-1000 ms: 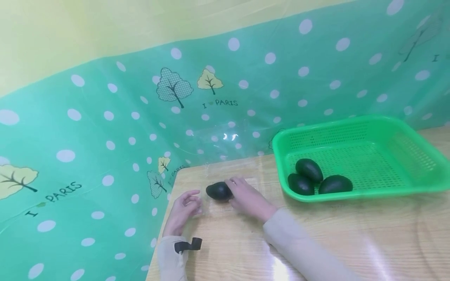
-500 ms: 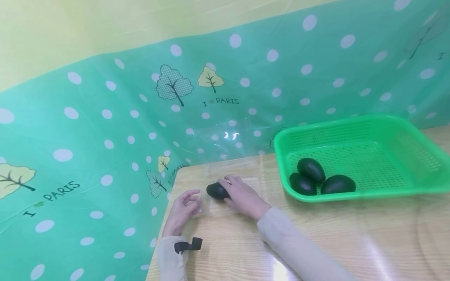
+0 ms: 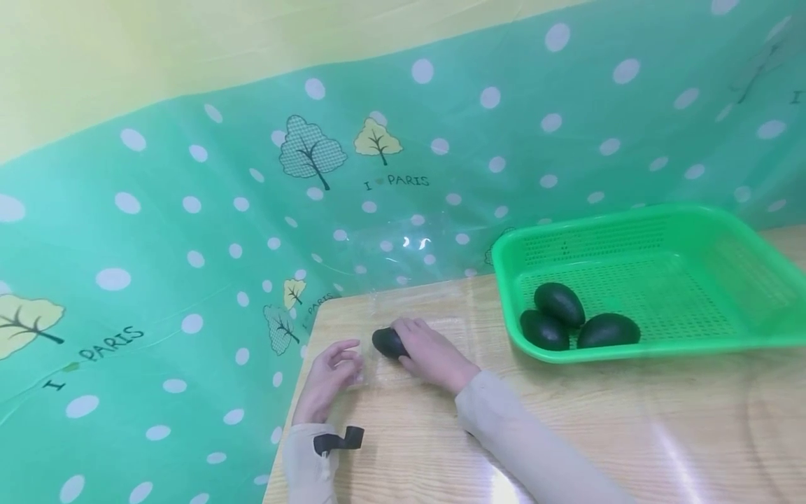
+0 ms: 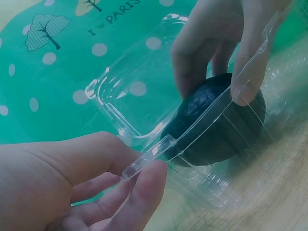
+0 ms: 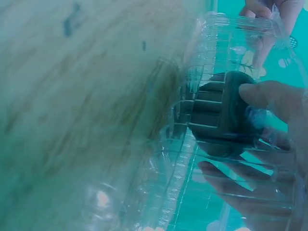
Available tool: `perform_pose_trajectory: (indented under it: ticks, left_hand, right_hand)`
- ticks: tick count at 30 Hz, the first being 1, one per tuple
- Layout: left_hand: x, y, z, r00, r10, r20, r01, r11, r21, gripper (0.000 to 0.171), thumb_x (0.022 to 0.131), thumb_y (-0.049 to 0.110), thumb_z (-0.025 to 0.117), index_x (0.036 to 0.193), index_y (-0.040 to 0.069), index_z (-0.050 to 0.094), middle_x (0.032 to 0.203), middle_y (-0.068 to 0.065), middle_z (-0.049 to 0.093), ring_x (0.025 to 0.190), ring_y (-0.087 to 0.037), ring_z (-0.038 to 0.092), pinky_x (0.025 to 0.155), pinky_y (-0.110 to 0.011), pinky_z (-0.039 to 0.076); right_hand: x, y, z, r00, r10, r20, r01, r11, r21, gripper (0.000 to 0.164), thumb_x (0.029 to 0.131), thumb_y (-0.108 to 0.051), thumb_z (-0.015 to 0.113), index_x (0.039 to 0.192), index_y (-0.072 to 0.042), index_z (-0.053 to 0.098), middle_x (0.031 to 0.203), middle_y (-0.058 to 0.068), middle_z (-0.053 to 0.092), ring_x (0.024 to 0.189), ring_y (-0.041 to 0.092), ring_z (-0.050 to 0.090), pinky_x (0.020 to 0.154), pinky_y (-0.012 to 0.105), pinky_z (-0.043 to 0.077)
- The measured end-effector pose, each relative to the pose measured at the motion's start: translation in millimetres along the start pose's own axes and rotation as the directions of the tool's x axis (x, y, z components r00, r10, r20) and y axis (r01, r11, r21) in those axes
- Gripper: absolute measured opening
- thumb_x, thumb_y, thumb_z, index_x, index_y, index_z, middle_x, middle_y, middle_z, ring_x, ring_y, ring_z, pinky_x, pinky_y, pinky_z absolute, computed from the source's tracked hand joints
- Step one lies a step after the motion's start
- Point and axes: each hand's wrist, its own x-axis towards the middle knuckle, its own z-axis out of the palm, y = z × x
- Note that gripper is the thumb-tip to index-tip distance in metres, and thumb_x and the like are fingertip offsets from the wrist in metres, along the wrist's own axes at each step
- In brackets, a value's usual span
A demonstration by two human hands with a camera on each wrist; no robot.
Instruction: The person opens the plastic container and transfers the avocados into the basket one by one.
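Observation:
A clear plastic clamshell container (image 4: 211, 190) stands open on the table, its lid raised toward the backdrop. My left hand (image 3: 330, 378) pinches the container's edge tab between thumb and finger, as the left wrist view shows. Inside the container is a dark avocado (image 3: 387, 343). My right hand (image 3: 434, 357) reaches in from the right and holds this avocado, thumb on one side and fingers on the other. In the right wrist view the avocado (image 5: 221, 115) shows through the ribbed clear wall. Three more dark avocados (image 3: 607, 330) lie in the green basket (image 3: 655, 350).
The basket stands at the right of the wooden table (image 3: 415, 441), close to the backdrop. A green dotted plastic sheet (image 3: 189, 280) with printed trees hangs behind and to the left. A black strap (image 3: 340, 439) sits on the left wrist.
My right hand has shifted slightly left and come further over the avocado, taking hold of it. My left hand has stayed in place. The head view has shifted a little.

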Motion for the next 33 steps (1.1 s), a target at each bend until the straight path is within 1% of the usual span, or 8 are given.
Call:
perform_pose_trajectory:
  ticks: [4, 9, 12, 15, 20, 25, 30, 33]
  left_hand:
    - [-1.0, -0.6, 0.6, 1.0, -0.003, -0.003, 0.002, 1.0, -0.013, 0.049, 0.087, -0.002, 0.063, 0.135, 0.002, 0.054, 0.104, -0.01, 0.061, 0.08, -0.017, 0.061, 0.075, -0.031, 0.061]
    - [-0.3, -0.8, 1.0, 1.0, -0.004, 0.009, 0.004, 1.0, -0.01, 0.05, 0.088, 0.0, 0.064, 0.136, 0.002, 0.053, 0.103, -0.009, 0.061, 0.082, -0.017, 0.062, 0.076, -0.031, 0.061]
    - [0.3, -0.9, 0.2, 1.0, -0.001, 0.009, 0.001, 1.0, -0.009, 0.05, 0.088, -0.001, 0.063, 0.136, 0.002, 0.053, 0.103, -0.009, 0.06, 0.083, -0.018, 0.061, 0.076, -0.031, 0.061]
    - [0.7, -0.9, -0.6, 1.0, 0.001, 0.002, -0.001, 1.0, -0.005, 0.049, 0.087, -0.002, 0.062, 0.135, 0.003, 0.054, 0.102, -0.01, 0.061, 0.082, -0.018, 0.061, 0.076, -0.031, 0.061]
    - [-0.1, -0.2, -1.0, 1.0, -0.011, 0.013, 0.011, 1.0, -0.002, 0.05, 0.087, -0.001, 0.063, 0.136, 0.004, 0.054, 0.107, -0.014, 0.061, 0.084, -0.019, 0.062, 0.078, -0.031, 0.06]
    - [-3.1, 0.5, -2.1, 1.0, -0.02, 0.001, 0.02, 1.0, 0.011, 0.051, 0.087, 0.002, 0.067, 0.137, 0.005, 0.054, 0.107, -0.012, 0.061, 0.084, -0.021, 0.063, 0.079, -0.031, 0.06]
    - [-4.2, 0.4, -2.6, 1.0, -0.021, -0.004, 0.021, 1.0, 0.002, 0.05, 0.087, 0.001, 0.067, 0.136, 0.006, 0.055, 0.104, -0.01, 0.061, 0.083, -0.019, 0.062, 0.078, -0.03, 0.06]
    - [-2.3, 0.7, -2.0, 1.0, -0.011, 0.003, 0.011, 1.0, 0.001, 0.05, 0.088, 0.001, 0.066, 0.136, 0.005, 0.055, 0.106, -0.012, 0.061, 0.081, -0.017, 0.062, 0.078, -0.03, 0.06]
  right_hand:
    - [-0.2, -0.4, 0.6, 1.0, -0.01, -0.003, 0.01, 1.0, 0.009, 0.053, 0.089, -0.012, 0.073, 0.135, -0.003, 0.048, 0.132, 0.012, 0.057, 0.122, 0.028, 0.054, 0.106, 0.041, 0.049]
    - [-0.5, -1.7, -0.3, 0.999, 0.033, 0.011, -0.033, 0.999, 0.005, 0.057, 0.09, -0.014, 0.072, 0.14, -0.004, 0.047, 0.133, 0.013, 0.055, 0.123, 0.028, 0.054, 0.105, 0.041, 0.049]
    - [-0.8, -3.1, -1.7, 0.998, 0.064, 0.01, -0.065, 0.998, 0.025, 0.061, 0.09, -0.015, 0.072, 0.144, -0.006, 0.045, 0.136, 0.013, 0.054, 0.124, 0.029, 0.053, 0.105, 0.042, 0.05]
    - [-1.1, -3.9, -2.9, 0.997, 0.073, -0.004, -0.073, 0.996, 0.044, 0.06, 0.089, -0.014, 0.074, 0.144, -0.008, 0.049, 0.136, 0.012, 0.055, 0.123, 0.029, 0.053, 0.105, 0.042, 0.05]
    - [-3.6, -3.0, -5.7, 0.999, 0.05, -0.016, -0.05, 0.998, 0.04, 0.059, 0.083, -0.006, 0.077, 0.139, -0.011, 0.055, 0.134, 0.01, 0.054, 0.124, 0.028, 0.052, 0.105, 0.042, 0.05]
    - [-6.6, -2.6, -11.9, 0.999, 0.021, -0.045, -0.019, 0.999, 0.042, 0.061, 0.08, -0.004, 0.077, 0.137, -0.012, 0.056, 0.134, 0.009, 0.054, 0.124, 0.027, 0.051, 0.103, 0.043, 0.051]
    - [-9.2, -2.1, -20.7, 0.998, -0.003, -0.066, 0.006, 0.999, 0.033, 0.062, 0.078, -0.003, 0.079, 0.135, -0.015, 0.058, 0.132, 0.007, 0.054, 0.121, 0.025, 0.05, 0.098, 0.042, 0.053]
    - [-10.6, -2.0, -27.1, 0.997, -0.011, -0.08, 0.014, 0.999, 0.037, 0.064, 0.076, -0.001, 0.08, 0.134, -0.016, 0.059, 0.13, 0.006, 0.054, 0.12, 0.024, 0.05, 0.096, 0.041, 0.054]
